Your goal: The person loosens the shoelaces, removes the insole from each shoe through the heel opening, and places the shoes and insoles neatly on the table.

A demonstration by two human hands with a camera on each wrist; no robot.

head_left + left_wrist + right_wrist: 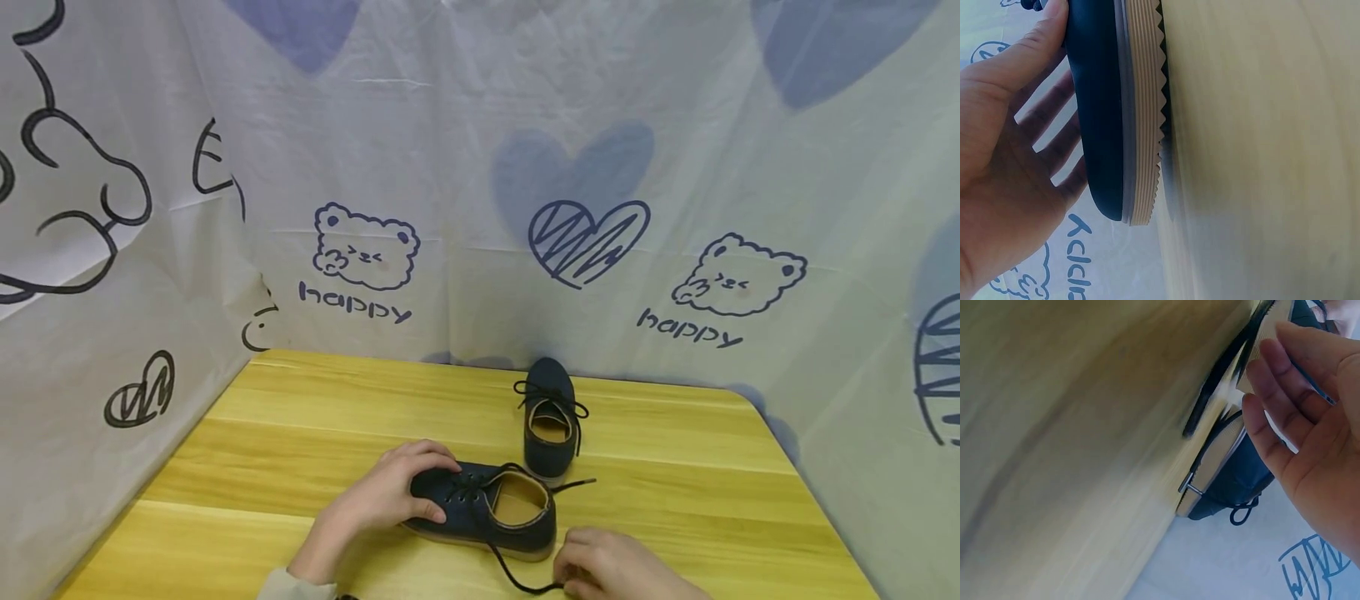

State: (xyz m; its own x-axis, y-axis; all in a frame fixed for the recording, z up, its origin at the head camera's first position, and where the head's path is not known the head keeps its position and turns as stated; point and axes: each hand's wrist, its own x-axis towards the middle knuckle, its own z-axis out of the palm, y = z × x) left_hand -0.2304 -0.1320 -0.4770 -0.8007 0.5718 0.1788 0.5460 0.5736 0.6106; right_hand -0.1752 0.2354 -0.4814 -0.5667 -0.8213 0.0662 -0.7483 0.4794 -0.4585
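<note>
A dark navy lace-up shoe [480,508] with a tan lining lies on the table, its toe pointing left. My left hand [405,487] grips it at the toe, thumb on the near side and fingers over the far side. In the left wrist view, the hand [1016,125] rests along the shoe's dark upper [1097,125], above a ridged tan sole [1141,112]. By the heel, my right hand [611,567] has bent fingers and pinches one loose black shoelace [510,575]. The other lace end [577,483] trails past the far side of the heel.
A second matching shoe [550,462], its laces tied in a bow, stands behind the first, toe toward the back. The yellow wood-grain table [712,467] meets a pale printed sheet [465,275] at the back, and another hangs at the left.
</note>
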